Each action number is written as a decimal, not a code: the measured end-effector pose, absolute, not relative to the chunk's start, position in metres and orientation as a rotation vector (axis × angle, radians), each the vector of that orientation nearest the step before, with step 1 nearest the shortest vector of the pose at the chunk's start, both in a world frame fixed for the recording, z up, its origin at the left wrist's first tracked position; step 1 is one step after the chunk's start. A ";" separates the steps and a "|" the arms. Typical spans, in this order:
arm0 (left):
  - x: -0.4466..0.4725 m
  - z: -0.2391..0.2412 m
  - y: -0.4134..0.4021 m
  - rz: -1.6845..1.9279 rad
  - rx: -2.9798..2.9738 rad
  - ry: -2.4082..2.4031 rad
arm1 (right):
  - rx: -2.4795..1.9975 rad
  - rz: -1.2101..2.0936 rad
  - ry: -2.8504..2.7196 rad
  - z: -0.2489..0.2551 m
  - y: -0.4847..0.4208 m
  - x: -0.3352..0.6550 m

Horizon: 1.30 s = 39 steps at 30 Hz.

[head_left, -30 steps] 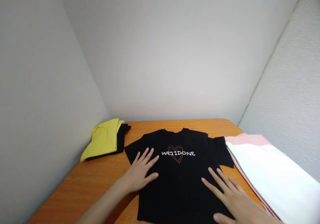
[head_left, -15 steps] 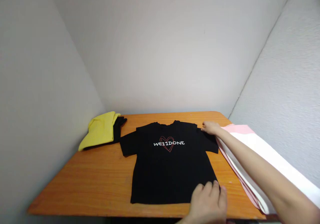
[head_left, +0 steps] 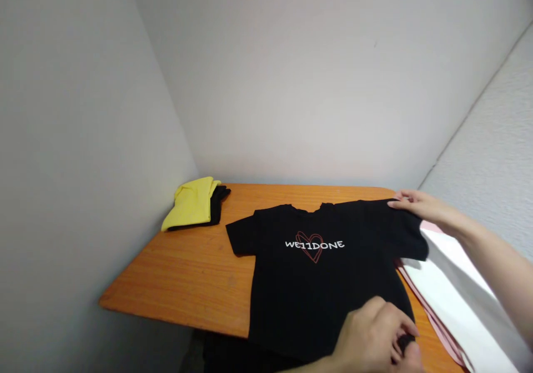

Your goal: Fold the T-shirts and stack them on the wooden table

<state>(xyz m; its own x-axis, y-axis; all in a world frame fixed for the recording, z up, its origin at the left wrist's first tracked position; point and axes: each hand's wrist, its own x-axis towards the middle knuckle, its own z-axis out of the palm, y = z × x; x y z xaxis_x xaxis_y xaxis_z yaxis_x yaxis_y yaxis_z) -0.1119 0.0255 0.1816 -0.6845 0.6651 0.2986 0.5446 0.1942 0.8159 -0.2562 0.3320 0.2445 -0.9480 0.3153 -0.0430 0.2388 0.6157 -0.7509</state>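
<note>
A black T-shirt (head_left: 300, 295) with white lettering and a red heart outline lies front up on the table, its collar toward the wall. My left hand (head_left: 378, 334) is closed at the lower right hem, with a bunch of black cloth showing between thumb and fingers. Farther back, my right hand (head_left: 410, 202) pinches the upper edge of the right-hand sleeve. That sleeve is stretched out to the right and hangs over the white and pink cloth (head_left: 453, 290). Part of the shirt's lower edge is hidden by my left hand.
On the far left of the orange wooden table (head_left: 175, 284), a yellow folded garment (head_left: 194, 203) rests on a black one (head_left: 216, 206) near the wall. Walls stand at the left, back and right. The table's front edge runs below the shirt.
The shirt's right side is pulled rightward, its sleeve drawn out over the white cloth. My left hand has gathered the hem, and my right hand has moved right with the sleeve. The view has shifted.
</note>
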 end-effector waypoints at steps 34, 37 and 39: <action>-0.293 0.200 -0.214 0.669 0.223 3.162 | 0.435 0.542 -3.061 0.173 0.016 -0.254; -0.334 0.188 -0.195 0.622 0.223 3.109 | 0.426 0.347 -3.081 0.152 0.008 -0.233; -0.346 0.180 -0.188 0.619 0.244 3.057 | 0.438 0.337 -3.064 0.148 0.006 -0.230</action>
